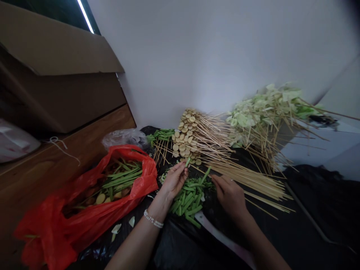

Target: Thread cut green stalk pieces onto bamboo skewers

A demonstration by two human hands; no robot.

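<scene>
My left hand (pixel 176 179), with a beaded bracelet on its wrist, pinches a short piece of green bean (pixel 188 162). To its right, my right hand (pixel 229 192) is closed on the end of a thin bamboo skewer (pixel 200 170), which points toward the left hand. Whether the skewer's tip touches the bean piece is too small to tell. Below and between both hands lies a heap of cut green beans (pixel 187 200) on black plastic. A knife (pixel 215 233) rests by the heap, its far end partly hidden beneath my right forearm.
A red plastic bag (pixel 112 213) at left holds long beans and potato pieces. Behind my hands are skewered potato slices (pixel 187 133), skewered beans (pixel 163 135) and loose skewers (pixel 253 179). Skewered cabbage (pixel 261 108) leans by the white wall. A cardboard box (pixel 62 93) stands at left.
</scene>
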